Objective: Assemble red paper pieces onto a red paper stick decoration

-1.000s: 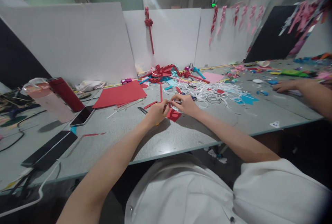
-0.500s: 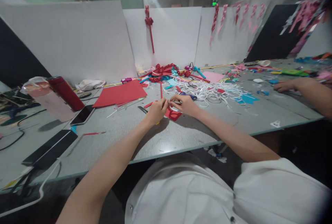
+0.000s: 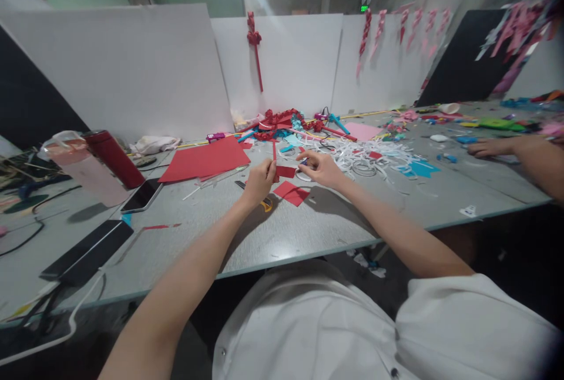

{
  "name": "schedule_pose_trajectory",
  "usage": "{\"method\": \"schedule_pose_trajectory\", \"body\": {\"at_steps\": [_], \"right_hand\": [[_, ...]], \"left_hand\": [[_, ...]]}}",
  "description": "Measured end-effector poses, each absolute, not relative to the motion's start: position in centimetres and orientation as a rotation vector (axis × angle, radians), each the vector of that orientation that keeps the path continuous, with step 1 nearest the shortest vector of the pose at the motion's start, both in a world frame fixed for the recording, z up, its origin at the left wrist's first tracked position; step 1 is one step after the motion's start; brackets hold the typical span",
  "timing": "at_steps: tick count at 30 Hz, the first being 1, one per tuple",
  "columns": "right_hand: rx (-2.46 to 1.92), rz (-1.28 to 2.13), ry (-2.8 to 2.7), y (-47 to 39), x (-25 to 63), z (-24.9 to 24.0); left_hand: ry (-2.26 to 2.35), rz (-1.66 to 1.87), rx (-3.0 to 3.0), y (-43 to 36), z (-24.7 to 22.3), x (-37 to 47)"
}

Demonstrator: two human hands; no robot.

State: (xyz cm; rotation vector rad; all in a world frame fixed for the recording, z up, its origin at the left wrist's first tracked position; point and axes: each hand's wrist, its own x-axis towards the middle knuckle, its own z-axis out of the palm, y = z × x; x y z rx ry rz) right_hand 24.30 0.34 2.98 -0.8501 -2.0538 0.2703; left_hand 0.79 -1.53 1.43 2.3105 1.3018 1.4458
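Observation:
My left hand [image 3: 258, 186] is closed in a pinch on a narrow red paper strip [image 3: 274, 152] that stands up past the fingertips. My right hand [image 3: 325, 170] is a little apart from it on the right, its thumb and fingers drawn together; a bit of blue shows at them, but what it is stays unclear. Between and below the hands lie a red paper square [image 3: 291, 193] and a smaller red paper piece [image 3: 286, 172]. A cutter with a yellow end [image 3: 267, 204] lies partly under my left hand.
Red paper sheets [image 3: 205, 160] lie left of the hands; white paper strips [image 3: 370, 157] heap up on the right. A phone [image 3: 141, 195], a red flask [image 3: 112, 160] and a pink bottle [image 3: 88, 174] stand or lie farther left. Another person's hand [image 3: 489, 148] rests at right.
My hands, close together before, have parted: the left moved slightly left, the right slightly right. The red paper pieces between them show more fully now, as does the yellow cutter end.

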Motion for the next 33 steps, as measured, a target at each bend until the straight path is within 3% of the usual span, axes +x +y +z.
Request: {"method": "schedule_pose_trajectory", "body": {"at_steps": [21, 33], "right_hand": [[-0.883, 0.426, -1.983, -1.0, 23.7, 3.5], [-0.934, 0.443, -1.982, -0.4, 23.4, 3.0]], "left_hand": [[1.575, 1.580, 2.398, -1.2, 1.3, 0.0], [1.446, 1.625, 2.354, -1.5, 1.3, 0.3]]}}
